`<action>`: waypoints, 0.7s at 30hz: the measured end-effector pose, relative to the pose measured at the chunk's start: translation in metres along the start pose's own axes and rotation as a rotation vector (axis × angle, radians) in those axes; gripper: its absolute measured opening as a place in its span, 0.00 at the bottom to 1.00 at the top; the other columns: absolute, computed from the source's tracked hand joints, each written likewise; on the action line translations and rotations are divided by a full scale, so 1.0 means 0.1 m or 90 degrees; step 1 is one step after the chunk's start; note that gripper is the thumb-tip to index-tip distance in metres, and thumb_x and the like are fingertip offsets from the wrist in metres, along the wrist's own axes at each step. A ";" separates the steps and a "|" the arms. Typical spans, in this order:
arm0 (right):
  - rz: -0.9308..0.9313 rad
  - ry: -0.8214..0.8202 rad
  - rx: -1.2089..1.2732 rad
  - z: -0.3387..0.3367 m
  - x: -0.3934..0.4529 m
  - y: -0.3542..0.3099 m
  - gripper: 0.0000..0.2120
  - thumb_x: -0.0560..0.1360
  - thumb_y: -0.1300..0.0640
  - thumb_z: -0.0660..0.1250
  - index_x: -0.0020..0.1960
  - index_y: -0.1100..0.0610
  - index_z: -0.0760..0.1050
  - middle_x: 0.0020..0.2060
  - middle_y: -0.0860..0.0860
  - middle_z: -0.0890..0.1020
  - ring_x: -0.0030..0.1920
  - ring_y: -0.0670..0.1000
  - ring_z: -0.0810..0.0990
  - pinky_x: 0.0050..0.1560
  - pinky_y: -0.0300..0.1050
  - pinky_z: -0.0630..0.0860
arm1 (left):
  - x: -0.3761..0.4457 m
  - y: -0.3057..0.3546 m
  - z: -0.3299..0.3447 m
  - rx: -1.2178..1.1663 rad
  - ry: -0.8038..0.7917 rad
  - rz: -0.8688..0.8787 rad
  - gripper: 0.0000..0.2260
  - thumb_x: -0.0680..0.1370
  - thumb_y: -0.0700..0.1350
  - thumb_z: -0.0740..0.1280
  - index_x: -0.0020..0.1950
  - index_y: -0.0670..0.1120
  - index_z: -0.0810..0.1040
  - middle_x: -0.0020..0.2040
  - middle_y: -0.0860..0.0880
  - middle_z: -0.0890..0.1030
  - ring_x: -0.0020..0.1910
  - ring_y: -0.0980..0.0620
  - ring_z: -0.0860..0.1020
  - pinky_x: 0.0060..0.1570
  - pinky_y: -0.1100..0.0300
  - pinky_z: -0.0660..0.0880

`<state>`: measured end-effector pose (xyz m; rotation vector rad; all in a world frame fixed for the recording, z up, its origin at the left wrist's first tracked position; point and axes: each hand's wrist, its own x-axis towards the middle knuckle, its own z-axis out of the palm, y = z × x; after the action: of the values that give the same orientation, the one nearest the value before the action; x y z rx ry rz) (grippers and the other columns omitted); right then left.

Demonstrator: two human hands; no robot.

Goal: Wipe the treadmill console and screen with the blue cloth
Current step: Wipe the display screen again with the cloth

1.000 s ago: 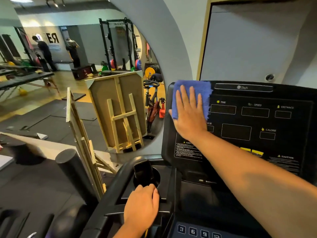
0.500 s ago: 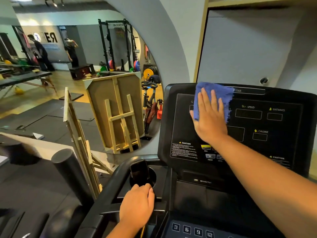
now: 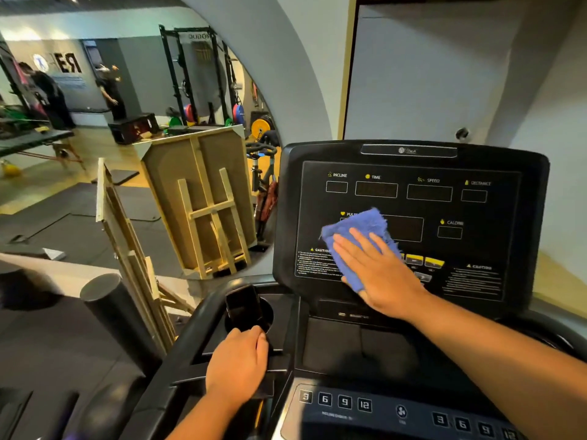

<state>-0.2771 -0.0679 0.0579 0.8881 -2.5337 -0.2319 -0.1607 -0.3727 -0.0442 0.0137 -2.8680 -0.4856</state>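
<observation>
Right hand (image 3: pixel 379 274) flat, fingers spread on blue cloth (image 3: pixel 357 231) against screen (image 3: pixel 409 230) — left hand (image 3: pixel 236 366) curled round console (image 3: pixel 287 354) edge, beside phone (image 3: pixel 243 308).

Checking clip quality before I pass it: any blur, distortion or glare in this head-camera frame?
Head view: wide-angle bending bows the console edges and wall lines; the blue cloth and right hand are slightly motion-smeared; small caution print is unreadable; the gym background is soft; no strong glare on the screen.

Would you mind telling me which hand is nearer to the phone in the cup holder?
Left. The left hand rests just below the phone; the right hand presses the blue cloth on the screen.
</observation>
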 end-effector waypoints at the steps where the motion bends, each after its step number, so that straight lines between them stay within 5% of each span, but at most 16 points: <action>1: 0.077 0.017 0.014 -0.06 0.04 0.04 0.32 0.82 0.42 0.52 0.81 0.56 0.53 0.81 0.52 0.56 0.81 0.56 0.48 0.77 0.60 0.55 | 0.01 0.02 -0.02 -0.001 0.003 -0.001 0.15 0.81 0.57 0.48 0.41 0.56 0.69 0.36 0.54 0.74 0.36 0.57 0.73 0.35 0.56 0.73; 4: 0.147 0.038 0.039 -0.11 0.27 -0.18 0.33 0.82 0.40 0.50 0.81 0.57 0.52 0.81 0.52 0.54 0.81 0.59 0.46 0.78 0.62 0.48 | 0.02 0.03 -0.02 0.007 0.003 0.001 0.14 0.82 0.56 0.49 0.42 0.56 0.69 0.35 0.54 0.74 0.36 0.57 0.73 0.36 0.55 0.74; 9: -0.105 -0.044 0.061 0.18 0.06 -0.66 0.33 0.82 0.41 0.55 0.81 0.55 0.53 0.81 0.51 0.55 0.81 0.57 0.47 0.78 0.57 0.43 | 0.01 0.00 0.01 0.004 -0.001 -0.003 0.15 0.81 0.57 0.48 0.42 0.56 0.70 0.36 0.55 0.74 0.38 0.57 0.73 0.36 0.55 0.74; 12: -0.141 -0.100 0.114 0.20 -0.13 -0.55 0.30 0.83 0.45 0.55 0.81 0.51 0.51 0.81 0.48 0.52 0.80 0.51 0.42 0.78 0.52 0.38 | 0.02 0.01 0.02 0.007 -0.010 0.003 0.15 0.81 0.57 0.47 0.43 0.56 0.70 0.36 0.54 0.75 0.39 0.57 0.73 0.38 0.53 0.76; 18: -0.082 -0.089 0.100 0.07 -0.58 -0.02 0.29 0.81 0.48 0.53 0.81 0.51 0.54 0.81 0.48 0.56 0.81 0.50 0.47 0.78 0.51 0.45 | 0.00 0.01 0.01 0.006 -0.014 -0.009 0.15 0.82 0.56 0.47 0.41 0.56 0.69 0.35 0.54 0.74 0.35 0.58 0.73 0.35 0.56 0.74; 21: 0.100 0.023 0.038 -0.12 -0.41 0.39 0.30 0.81 0.42 0.51 0.81 0.52 0.54 0.80 0.50 0.61 0.80 0.54 0.51 0.78 0.56 0.52 | 0.01 0.04 -0.03 0.003 -0.012 -0.012 0.15 0.82 0.56 0.48 0.41 0.56 0.69 0.35 0.54 0.74 0.35 0.58 0.73 0.35 0.57 0.74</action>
<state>-0.2645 -0.0113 0.0658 0.7036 -2.5728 -0.0903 -0.1609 -0.3700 -0.0403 0.0374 -2.8903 -0.4841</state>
